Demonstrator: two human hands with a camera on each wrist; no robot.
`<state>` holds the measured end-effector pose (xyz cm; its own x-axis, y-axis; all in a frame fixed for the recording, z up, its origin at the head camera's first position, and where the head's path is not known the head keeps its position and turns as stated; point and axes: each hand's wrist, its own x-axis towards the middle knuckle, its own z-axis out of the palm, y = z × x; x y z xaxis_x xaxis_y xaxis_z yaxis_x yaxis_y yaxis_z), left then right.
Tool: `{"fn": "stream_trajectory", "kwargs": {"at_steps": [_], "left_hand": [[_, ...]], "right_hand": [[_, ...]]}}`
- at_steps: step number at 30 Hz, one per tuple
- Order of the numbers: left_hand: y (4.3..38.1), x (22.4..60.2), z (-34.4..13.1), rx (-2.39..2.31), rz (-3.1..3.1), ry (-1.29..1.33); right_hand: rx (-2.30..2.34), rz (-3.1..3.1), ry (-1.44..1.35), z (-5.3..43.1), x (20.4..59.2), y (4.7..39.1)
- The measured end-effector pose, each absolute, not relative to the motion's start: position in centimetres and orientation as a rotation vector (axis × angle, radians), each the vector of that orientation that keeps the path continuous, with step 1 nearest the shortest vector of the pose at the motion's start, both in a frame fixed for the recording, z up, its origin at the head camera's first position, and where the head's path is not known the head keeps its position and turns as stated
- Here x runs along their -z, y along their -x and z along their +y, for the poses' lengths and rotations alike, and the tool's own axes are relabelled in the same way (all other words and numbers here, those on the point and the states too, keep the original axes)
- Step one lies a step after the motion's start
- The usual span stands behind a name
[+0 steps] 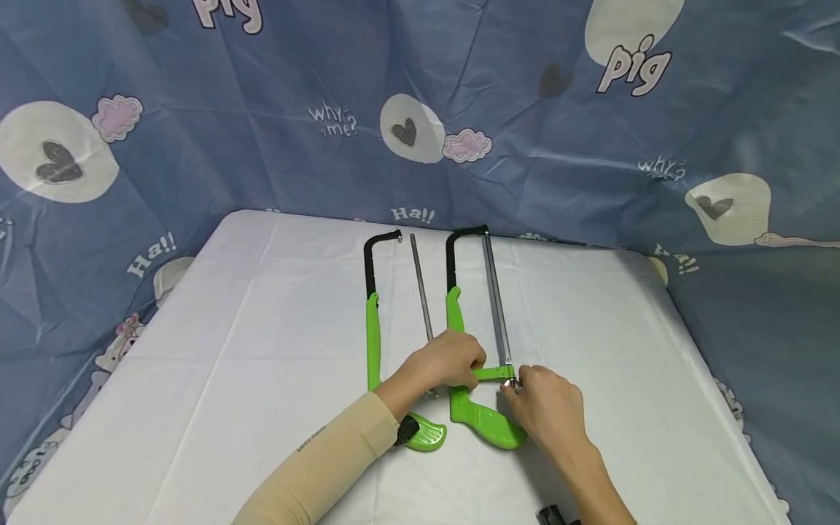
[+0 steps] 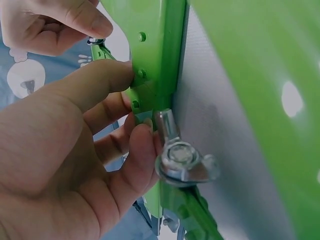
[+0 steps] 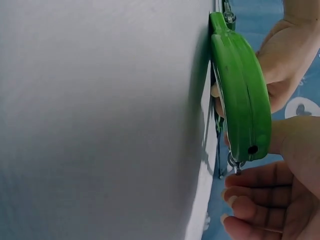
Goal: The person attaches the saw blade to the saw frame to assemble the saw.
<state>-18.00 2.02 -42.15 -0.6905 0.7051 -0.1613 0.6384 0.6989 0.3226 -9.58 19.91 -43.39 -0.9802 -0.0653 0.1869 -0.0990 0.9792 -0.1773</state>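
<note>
Two hacksaws with green handles and black front frames lie side by side. My left hand [image 1: 449, 357] grips the green frame of the right hacksaw [image 1: 488, 423], thumb and fingers on either side in the left wrist view. My right hand [image 1: 547, 405] pinches the small metal wing nut [image 2: 95, 41] at the near end of that saw's blade [image 1: 496, 299]. This blade spans from the black frame's tip to the green crossbar [image 1: 494, 374]. The left hacksaw [image 1: 373, 339] lies under my left forearm, its loose blade [image 1: 420, 284] apart from the frame tip.
A white cloth covers the table [image 1: 275, 328]. A blue printed curtain [image 1: 295, 168] hangs behind it and along both sides. Another wing nut [image 2: 182, 160], on the left hacksaw, stands close to the left wrist camera.
</note>
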Motion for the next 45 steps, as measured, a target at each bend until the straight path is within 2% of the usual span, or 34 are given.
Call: {"fn": "stream_trajectory", "kwargs": {"at_steps": [20, 45], "left_hand": [[18.0, 42.1, 2.1, -0.338, 2.641, -1.062], [17.9, 42.1, 2.1, -0.372, 2.643, -1.045]], "right_hand": [[-0.519, -3.057, -0.006, 20.0, 43.3, 10.0], [-1.264, -3.024, 0.213, 21.4, 44.3, 10.7]]}}
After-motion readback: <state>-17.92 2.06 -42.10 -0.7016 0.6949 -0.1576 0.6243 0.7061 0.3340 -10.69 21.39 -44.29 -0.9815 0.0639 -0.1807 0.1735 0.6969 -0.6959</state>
